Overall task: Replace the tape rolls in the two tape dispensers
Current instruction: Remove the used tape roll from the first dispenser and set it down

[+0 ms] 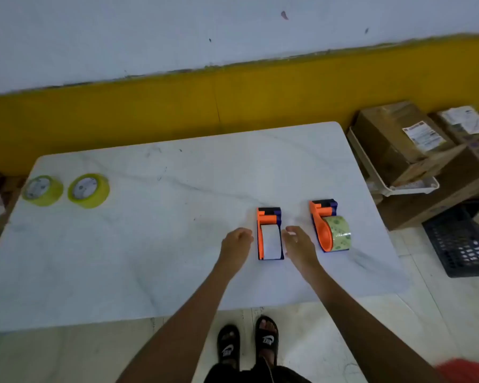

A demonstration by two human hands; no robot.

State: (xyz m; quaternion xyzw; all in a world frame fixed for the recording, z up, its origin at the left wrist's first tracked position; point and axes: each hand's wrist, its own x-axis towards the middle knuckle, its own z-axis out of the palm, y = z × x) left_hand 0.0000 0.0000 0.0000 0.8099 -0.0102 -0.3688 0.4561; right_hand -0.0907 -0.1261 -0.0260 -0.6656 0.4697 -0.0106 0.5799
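Observation:
Two orange and dark blue tape dispensers stand on the white marble table [155,244]. The left dispenser [269,233] carries a white roll. The right dispenser [328,225] carries a pale greenish clear roll. My left hand [237,240] hovers just left of the left dispenser, fingers curled, holding nothing. My right hand [297,241] is just right of the same dispenser, fingers apart and slightly blurred. Two fresh yellow tape rolls lie flat at the table's far left: one [42,190] by the edge, the other [88,190] beside it.
Cardboard boxes [404,139] and a white tray [398,186] are stacked to the right of the table. A dark plastic crate [459,241] sits on the floor at right. A yellow and white wall runs behind the table. My sandalled feet are below the table's near edge.

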